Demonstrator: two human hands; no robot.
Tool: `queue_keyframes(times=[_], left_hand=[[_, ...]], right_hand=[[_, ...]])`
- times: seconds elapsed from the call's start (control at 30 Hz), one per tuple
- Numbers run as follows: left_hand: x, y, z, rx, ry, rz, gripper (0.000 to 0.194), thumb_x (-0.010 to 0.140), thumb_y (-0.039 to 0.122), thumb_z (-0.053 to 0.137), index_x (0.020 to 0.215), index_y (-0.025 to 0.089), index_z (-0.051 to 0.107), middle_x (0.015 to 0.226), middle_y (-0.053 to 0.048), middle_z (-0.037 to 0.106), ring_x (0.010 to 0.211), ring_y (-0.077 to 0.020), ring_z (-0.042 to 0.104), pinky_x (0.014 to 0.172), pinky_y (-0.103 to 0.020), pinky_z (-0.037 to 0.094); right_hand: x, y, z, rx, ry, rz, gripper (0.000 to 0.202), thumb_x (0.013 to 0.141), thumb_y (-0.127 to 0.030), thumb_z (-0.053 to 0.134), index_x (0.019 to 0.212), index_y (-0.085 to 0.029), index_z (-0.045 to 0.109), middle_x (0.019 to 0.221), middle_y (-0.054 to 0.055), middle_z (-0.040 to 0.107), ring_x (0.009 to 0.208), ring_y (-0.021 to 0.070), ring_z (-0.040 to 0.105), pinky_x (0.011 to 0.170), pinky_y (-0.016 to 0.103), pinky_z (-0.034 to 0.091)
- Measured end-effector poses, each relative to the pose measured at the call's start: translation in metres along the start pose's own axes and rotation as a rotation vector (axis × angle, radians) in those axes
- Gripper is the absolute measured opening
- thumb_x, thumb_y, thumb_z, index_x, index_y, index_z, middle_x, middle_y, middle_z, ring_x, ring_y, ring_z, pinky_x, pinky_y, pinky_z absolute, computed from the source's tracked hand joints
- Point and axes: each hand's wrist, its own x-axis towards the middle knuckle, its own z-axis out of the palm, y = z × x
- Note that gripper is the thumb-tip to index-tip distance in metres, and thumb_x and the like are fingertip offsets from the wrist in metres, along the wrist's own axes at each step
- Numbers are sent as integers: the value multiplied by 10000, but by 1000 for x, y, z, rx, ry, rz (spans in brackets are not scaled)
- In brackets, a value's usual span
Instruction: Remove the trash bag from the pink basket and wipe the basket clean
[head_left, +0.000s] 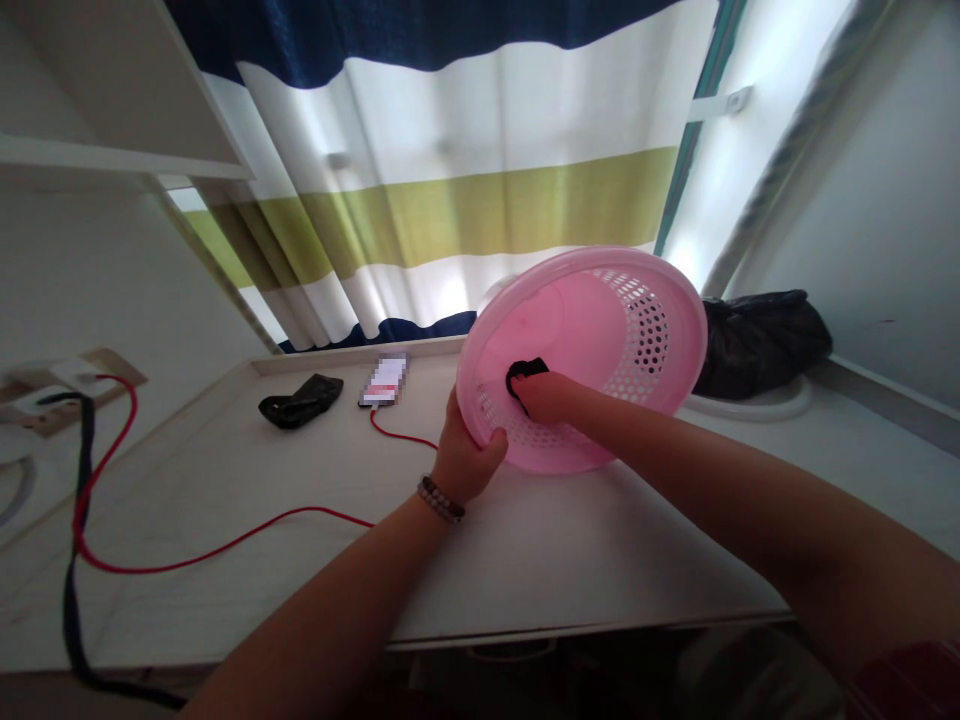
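Note:
A pink plastic basket (581, 265) with perforated sides is tilted so that its mouth faces me. My left hand (466, 458) grips its rim at the lower left, thumb over the edge and fingers behind. Inside the basket, my right hand (544, 397) is closed on a black cloth (527, 370), pressed near the inner wall. Part of the cloth is hidden by the hand. On the desk to the left lies a folded black plastic bag (301, 400).
A phone (386, 380) with a red cable (225, 548) lies at the back of the desk (300, 600). A full black bag (765, 340) sits at the right by the wall. Striped curtains (450, 210) hang behind. Plugs and a dark cord (75, 600) are at the left.

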Motion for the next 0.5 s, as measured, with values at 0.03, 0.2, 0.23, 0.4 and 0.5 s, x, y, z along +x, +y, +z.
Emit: queue_keyframes(times=[0.03,0.2,0.23,0.4,0.5], left_hand=[[0,-1,-1,-1,-4,5,764,686,178,646,1370,196,306,1362,-128,447,1270,-273,448,1114,-477,339],[0,-7,-3,-34,-19,23,751,676,176,656,1352,198,329,1352,-127,456,1268,-279,449,1113,-478,334],[0,-7,-3,-40,-18,21,736,678,171,651,1344,199,339,1344,-125,462,1263,-276,452,1112,-476,335],[-1,-6,-2,-80,-29,29,746,684,167,638,1357,207,319,1361,-120,451,1257,-274,455,1103,-480,349],[0,-6,-3,-102,-39,34,775,691,157,628,1386,204,287,1382,-124,433,1273,-272,442,1109,-469,348]], right_hand=[[-5,-4,-1,-24,6,-8,545,850,-169,394,1362,14,419,1282,285,524,1060,316,594,859,423,465],[-10,-8,2,-67,24,-17,564,861,-162,360,1386,44,367,1269,304,524,1048,325,596,819,439,479],[-6,-5,4,-75,23,-19,563,860,-159,364,1381,54,368,1272,308,518,1060,322,589,832,437,475],[29,14,12,-102,7,66,480,859,-176,406,1280,33,500,1192,291,575,1032,306,587,930,482,409],[49,22,15,-18,38,184,388,850,-212,460,1172,-50,606,1132,240,624,982,301,590,927,482,404]])
